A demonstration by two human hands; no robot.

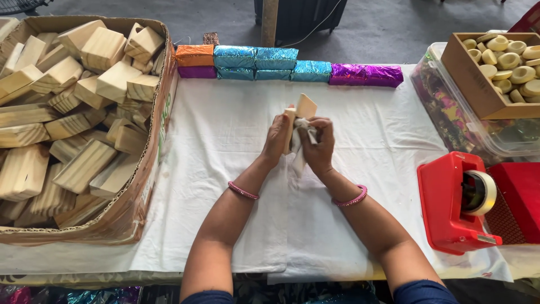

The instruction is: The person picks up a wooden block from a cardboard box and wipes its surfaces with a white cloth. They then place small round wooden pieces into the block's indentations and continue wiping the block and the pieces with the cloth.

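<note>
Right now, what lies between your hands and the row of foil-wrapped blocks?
Only bare white cloth, seen from the head camera, between the foil-wrapped blocks and both hands.

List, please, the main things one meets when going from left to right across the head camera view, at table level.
Cardboard box of wooden blocks → left hand → wooden block held upright → right hand with a white cloth → red tape dispenser → clear plastic bin.

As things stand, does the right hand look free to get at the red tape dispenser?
Probably not at once: the right hand is busy with a white cloth on the wooden block. The path over the table to the tape dispenser looks open.
</note>
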